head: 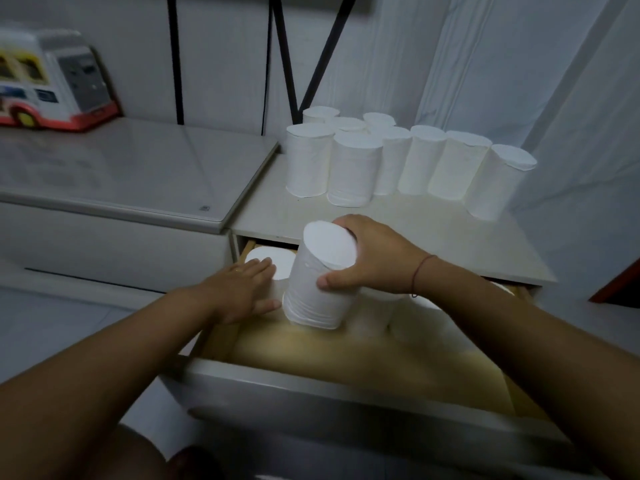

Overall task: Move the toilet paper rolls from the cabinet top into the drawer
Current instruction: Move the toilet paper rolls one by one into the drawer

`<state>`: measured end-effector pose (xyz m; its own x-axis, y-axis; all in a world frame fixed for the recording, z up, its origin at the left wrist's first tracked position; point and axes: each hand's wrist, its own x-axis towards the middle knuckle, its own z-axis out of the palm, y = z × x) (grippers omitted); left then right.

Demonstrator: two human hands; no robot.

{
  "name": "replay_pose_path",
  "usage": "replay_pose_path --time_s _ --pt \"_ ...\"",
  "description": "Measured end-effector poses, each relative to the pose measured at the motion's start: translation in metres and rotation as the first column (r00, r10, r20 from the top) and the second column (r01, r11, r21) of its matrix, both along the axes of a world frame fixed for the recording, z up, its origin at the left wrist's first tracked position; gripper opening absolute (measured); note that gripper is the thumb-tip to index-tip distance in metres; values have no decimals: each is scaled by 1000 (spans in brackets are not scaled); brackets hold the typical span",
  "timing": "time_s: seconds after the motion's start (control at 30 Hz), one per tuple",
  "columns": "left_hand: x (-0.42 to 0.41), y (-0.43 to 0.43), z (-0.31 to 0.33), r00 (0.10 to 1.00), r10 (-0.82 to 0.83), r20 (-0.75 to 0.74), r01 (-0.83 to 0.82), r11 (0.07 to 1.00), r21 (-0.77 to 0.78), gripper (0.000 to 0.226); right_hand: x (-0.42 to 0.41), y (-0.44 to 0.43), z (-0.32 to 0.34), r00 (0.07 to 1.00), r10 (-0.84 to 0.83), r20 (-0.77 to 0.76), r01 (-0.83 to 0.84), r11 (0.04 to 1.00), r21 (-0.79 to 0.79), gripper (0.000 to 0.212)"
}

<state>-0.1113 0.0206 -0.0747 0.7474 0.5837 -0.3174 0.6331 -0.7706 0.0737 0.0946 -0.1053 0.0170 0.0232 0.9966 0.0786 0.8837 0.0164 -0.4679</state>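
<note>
A: Where's the roll?
B: My right hand (375, 268) has its fingers (349, 225) curled round the white cylindrical toilet paper roll (317, 289), near upright over the open wooden drawer (346, 381). My left hand (242, 292) lies flat on a stored roll (268, 259), probably steadying it.

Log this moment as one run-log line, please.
phase: placing | right hand: grips held roll over drawer | left hand: flat on stored roll | cabinet top: standing rolls unmoved
</note>
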Motion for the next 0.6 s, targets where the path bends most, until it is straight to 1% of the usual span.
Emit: replay_pose_path --time_s 0.13,0.27,0.37,0.47,0.6 --pt "-12 9 -11 995 6 99 -6 1000 4 68 -23 9 -22 998 60 -1 -60 996 -62 78" --pt "-20 13 -19 980 47 195 -47 999 -2 60 -42 24 -54 998 56 17 -53 990 -132 87" --pt "-25 11 -25 968 41 249 -50 998 27 58 -55 33 -79 999 24 38 -18 990 -140 92" --pt "-26 11 -29 965 43 257 -61 996 62 54 -65 38 -102 996 5 90 9 987 -157 92" --pt "-26 13 -28 960 46 277 -63 997 53 52 -74 41 -121 991 -37 129 50 994 -101 93"
